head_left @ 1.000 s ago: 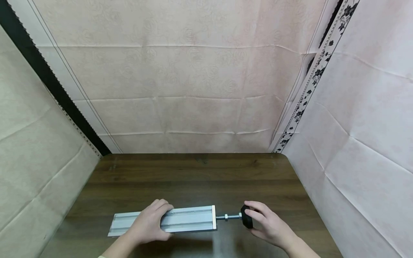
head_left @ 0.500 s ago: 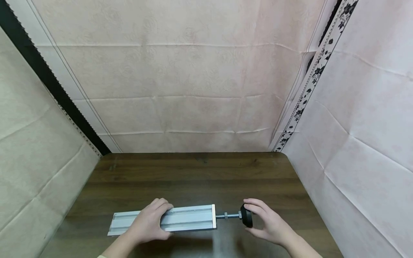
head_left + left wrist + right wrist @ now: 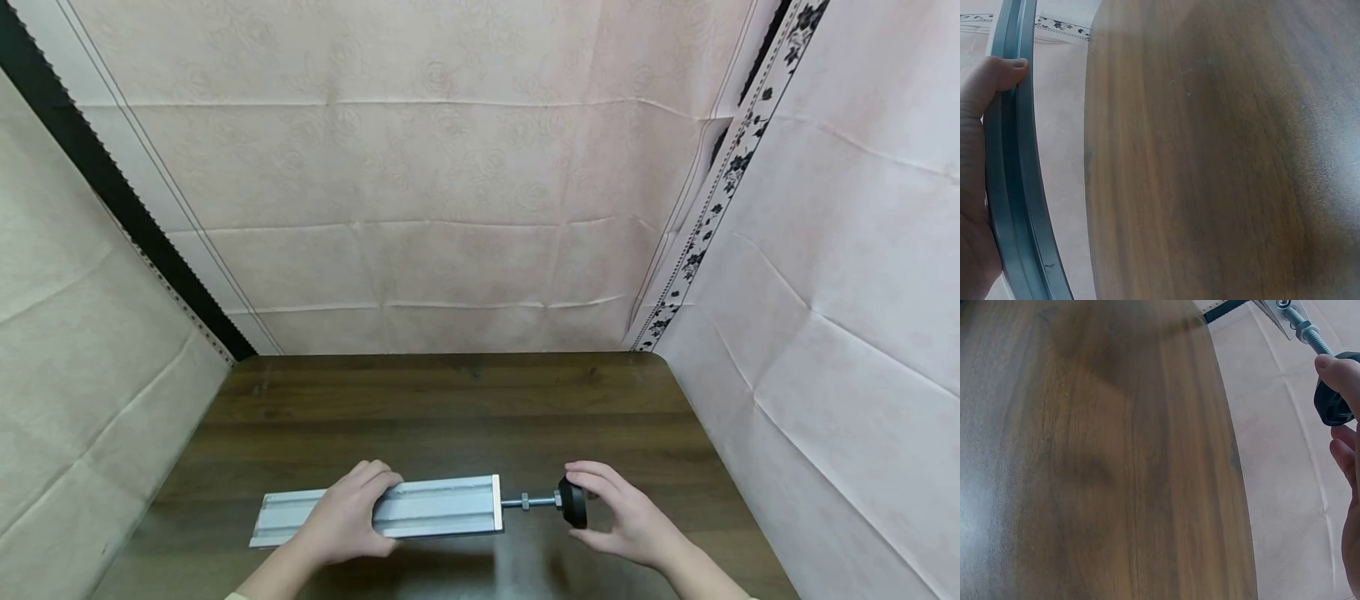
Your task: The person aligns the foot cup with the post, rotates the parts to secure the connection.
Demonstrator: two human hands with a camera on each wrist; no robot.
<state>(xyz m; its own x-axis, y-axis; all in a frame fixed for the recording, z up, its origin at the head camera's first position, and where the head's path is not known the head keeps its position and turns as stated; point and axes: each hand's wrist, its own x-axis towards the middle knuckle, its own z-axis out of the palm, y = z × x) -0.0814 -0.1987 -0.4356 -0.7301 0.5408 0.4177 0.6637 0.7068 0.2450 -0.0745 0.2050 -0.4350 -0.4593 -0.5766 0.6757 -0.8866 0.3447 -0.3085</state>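
A silvery aluminium profile (image 3: 442,510) is held level above the table, lengthwise across the head view. My left hand (image 3: 345,521) grips it near its middle, thumb at the near edge and fingers over the far edge. In the left wrist view the thumb presses on the grooved side of the profile (image 3: 1019,187). From the right end cap sticks a threaded rod (image 3: 543,502) with nuts on it, ending in a black levelling foot (image 3: 573,503). My right hand (image 3: 626,525) pinches this foot by its rim, fingers above and thumb below. The right wrist view shows the foot's hollow, ribbed side (image 3: 1330,407).
Underneath lies a dark brown wooden table (image 3: 450,408) with rounded far corners. Pale creased cloth (image 3: 435,183) hangs behind it, with more cloth walls on the left (image 3: 97,375) and right (image 3: 840,292). A floral border strip (image 3: 705,225) runs down the right corner.
My right hand's fingers have shifted round the levelling foot, from a lower, more covering hold to a pinch at its rim. The left hand and profile have stayed almost still.
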